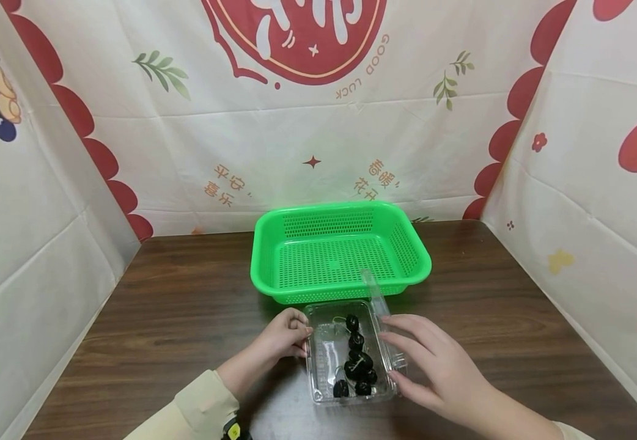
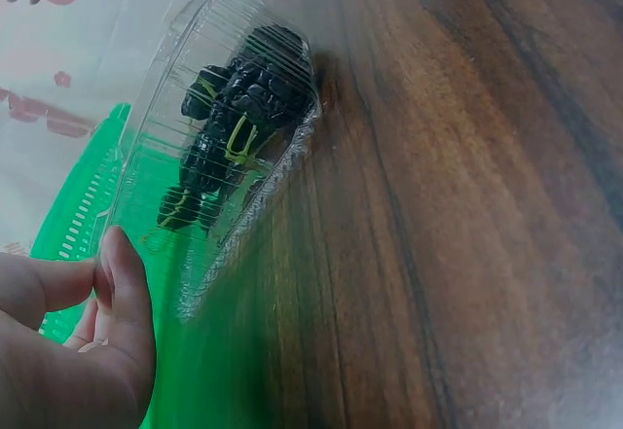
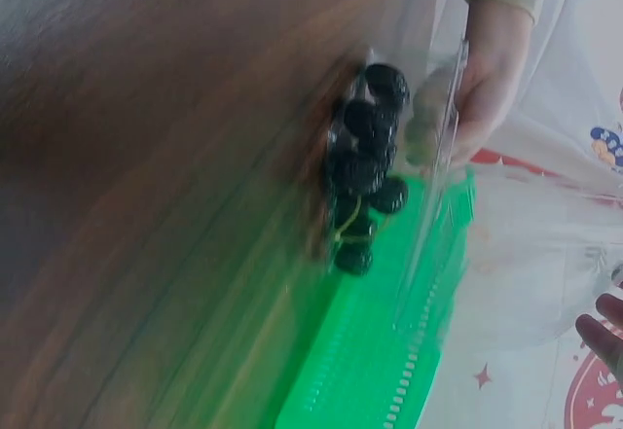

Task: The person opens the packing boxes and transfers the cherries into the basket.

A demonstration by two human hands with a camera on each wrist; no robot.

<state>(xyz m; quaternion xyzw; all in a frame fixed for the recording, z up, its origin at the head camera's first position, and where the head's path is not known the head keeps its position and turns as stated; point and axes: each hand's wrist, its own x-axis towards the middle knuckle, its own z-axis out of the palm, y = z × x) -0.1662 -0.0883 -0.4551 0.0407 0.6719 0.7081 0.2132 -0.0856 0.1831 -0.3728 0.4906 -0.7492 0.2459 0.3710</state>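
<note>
A clear plastic box (image 1: 326, 366) with its hinged lid (image 1: 386, 336) swung out to the right holds several dark cherries (image 1: 358, 365) with green stems. The cherries lie mostly in the box's right half. My left hand (image 1: 284, 335) pinches the box's left rim between thumb and fingers; the left wrist view shows this hand (image 2: 92, 327) up close. My right hand (image 1: 441, 373) is spread beside the lid, fingers apart. Whether its fingertips touch the plastic I cannot tell. In the right wrist view only a few of its fingers (image 3: 605, 332) show.
A green plastic basket (image 1: 263, 244) with a slotted bottom stands just behind the box, and the lid's far end overlaps its front rim in view. Both are at a dark wood-grain table (image 1: 186, 305). Printed cloth (image 1: 197, 140) hangs at the back and both sides.
</note>
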